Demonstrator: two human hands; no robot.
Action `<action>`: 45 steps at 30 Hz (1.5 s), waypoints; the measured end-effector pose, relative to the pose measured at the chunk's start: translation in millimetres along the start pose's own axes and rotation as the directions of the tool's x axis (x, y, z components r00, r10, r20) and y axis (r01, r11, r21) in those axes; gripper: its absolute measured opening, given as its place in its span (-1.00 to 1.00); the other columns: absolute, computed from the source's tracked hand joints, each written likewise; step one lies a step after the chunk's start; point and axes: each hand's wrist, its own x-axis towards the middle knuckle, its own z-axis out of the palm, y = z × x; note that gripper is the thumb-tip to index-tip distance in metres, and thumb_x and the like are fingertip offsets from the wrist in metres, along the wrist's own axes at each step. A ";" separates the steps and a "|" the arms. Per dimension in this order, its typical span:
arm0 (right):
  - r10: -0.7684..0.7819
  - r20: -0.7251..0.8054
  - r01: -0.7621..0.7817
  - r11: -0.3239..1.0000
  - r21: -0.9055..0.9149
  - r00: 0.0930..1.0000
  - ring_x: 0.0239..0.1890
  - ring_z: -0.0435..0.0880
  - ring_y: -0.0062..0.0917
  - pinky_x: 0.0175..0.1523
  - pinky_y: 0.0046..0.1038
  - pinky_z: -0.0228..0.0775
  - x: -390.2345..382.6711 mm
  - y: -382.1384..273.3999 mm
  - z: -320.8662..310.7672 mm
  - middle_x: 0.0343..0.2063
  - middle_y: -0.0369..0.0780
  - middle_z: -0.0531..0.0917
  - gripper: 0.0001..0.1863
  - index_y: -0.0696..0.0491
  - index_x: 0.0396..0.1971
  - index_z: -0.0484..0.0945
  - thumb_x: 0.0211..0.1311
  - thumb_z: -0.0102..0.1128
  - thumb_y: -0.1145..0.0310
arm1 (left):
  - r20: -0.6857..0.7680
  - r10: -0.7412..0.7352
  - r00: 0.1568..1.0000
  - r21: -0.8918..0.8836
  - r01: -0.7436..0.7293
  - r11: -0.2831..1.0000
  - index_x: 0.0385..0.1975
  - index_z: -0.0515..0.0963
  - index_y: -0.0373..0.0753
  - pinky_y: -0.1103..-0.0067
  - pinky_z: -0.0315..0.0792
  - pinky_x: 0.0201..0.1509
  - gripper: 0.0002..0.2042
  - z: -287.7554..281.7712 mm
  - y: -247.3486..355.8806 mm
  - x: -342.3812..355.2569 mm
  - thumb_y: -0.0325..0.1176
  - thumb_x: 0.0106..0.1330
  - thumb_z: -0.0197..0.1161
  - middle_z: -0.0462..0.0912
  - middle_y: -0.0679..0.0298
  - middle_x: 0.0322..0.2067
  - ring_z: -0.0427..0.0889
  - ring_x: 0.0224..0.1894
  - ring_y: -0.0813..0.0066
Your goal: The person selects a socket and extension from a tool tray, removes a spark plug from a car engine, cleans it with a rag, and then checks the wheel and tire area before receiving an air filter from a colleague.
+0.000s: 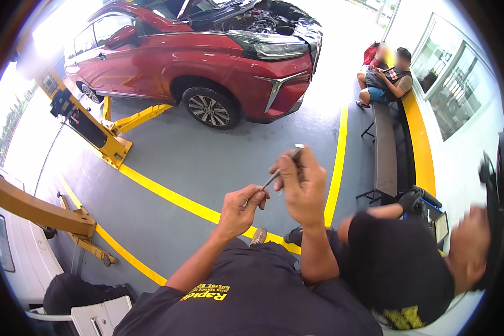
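Observation:
A thin, dark metal rod [270,181] slants between my two hands in front of my chest. Its lower end is pinched between the thumb and fingers of my left hand [239,211]. My right hand [304,190] is raised a little higher, with its fingers closed around the rod's upper part. A small pale tip [299,147] shows above the right fingers; whether it belongs to the rod, I cannot tell. The right fingers are slightly blurred.
A red car [168,61], hood up, stands beside a yellow lift post [89,123]. Close on my right, a co-worker in black [397,263] bends over. People sit by a long bench [383,151] along the wall. A white chair [103,316] stands at lower left.

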 end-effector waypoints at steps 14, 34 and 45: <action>-0.028 -0.249 -0.024 0.978 -0.205 0.968 -0.51 0.70 -0.66 -0.43 -0.59 0.47 294.4 142.3 -107.0 -0.44 -0.25 0.70 -0.82 0.16 -0.16 0.54 0.62 0.22 0.34 | 0.259 0.091 0.962 -0.076 -0.074 0.994 -0.03 0.69 -0.25 0.44 0.54 -0.20 -0.82 51.5 -109.3 360.1 -0.35 0.64 0.17 0.70 0.27 -0.41 0.67 -0.36 0.43; 0.047 -0.484 -0.193 0.947 -0.258 0.874 -0.47 0.73 -0.55 -0.36 -0.60 0.51 581.3 308.9 -382.6 -0.43 -0.15 0.76 -0.82 0.21 -0.25 0.65 0.52 0.36 0.39 | 0.528 0.388 0.756 -0.150 -0.366 0.918 -0.14 0.71 -0.16 0.37 0.53 -0.21 -0.82 259.1 -204.8 811.4 -0.23 0.59 0.22 0.63 0.35 -0.53 0.69 -0.39 0.29; -0.070 -0.199 0.022 0.972 -0.232 0.978 -0.33 0.60 -0.64 -0.23 -0.57 0.44 843.8 379.2 -519.8 -0.38 -0.28 0.67 -0.73 0.15 -0.20 0.66 0.66 0.19 0.26 | 0.055 0.218 0.974 0.085 -0.222 0.971 -0.18 0.73 -0.15 0.30 0.59 -0.17 -0.81 305.9 -223.4 983.3 -0.22 0.55 0.24 0.80 0.23 -0.30 0.77 -0.26 0.14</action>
